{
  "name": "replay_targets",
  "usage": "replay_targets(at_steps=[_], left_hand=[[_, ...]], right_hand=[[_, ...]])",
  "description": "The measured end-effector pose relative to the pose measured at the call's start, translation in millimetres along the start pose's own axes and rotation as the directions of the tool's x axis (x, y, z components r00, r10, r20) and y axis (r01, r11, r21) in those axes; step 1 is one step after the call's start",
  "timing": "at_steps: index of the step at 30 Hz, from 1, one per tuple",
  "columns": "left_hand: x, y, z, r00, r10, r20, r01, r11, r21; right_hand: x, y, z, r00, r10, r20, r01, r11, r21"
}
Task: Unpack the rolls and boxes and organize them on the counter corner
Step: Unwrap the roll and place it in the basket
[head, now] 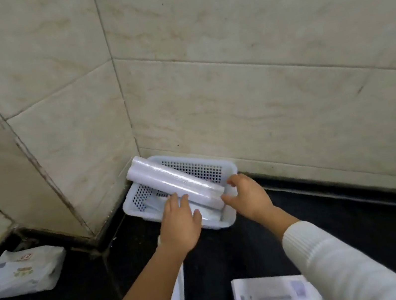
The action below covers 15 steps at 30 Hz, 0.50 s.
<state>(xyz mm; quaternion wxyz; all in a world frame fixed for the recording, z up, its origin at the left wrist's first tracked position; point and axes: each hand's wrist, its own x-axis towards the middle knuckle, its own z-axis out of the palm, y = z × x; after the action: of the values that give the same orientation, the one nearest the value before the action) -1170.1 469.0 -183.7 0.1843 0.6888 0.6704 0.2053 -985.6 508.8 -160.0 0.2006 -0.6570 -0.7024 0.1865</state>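
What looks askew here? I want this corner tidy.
The roll lies diagonally across the white basket, its far end poking over the rim toward the wall corner. A soft packet lies apart, far left.

We cannot read the print on the box [276, 294] — it is blurred, its right end hidden under the right sleeve [341, 262]. The left hand [180, 223] covers part of the basket [229, 219] — its contents unclear.

White perforated basket [196, 168] in tiled counter corner, wrapped roll [176, 181] lying across it, left hand [180, 224] and right hand [249, 197] at its near end, flat box [273, 294] on dark counter [345, 209]
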Motion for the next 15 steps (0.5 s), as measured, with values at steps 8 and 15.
replay_targets(at_steps=[8,15], left_hand=[[-65.5,145.9,108.2,0.907,0.323,0.269,-0.331,0.943,-0.017],[-166.2,251.7,197.0,0.736,0.475,0.483,-0.524,0.851,-0.038]], right_hand=[[-160.2,139.1,-75.8,0.911,0.372,-0.176,-0.374,0.927,0.022],[-305.8,262.0,-135.2,0.755,0.615,-0.227,-0.628,0.778,0.022]])
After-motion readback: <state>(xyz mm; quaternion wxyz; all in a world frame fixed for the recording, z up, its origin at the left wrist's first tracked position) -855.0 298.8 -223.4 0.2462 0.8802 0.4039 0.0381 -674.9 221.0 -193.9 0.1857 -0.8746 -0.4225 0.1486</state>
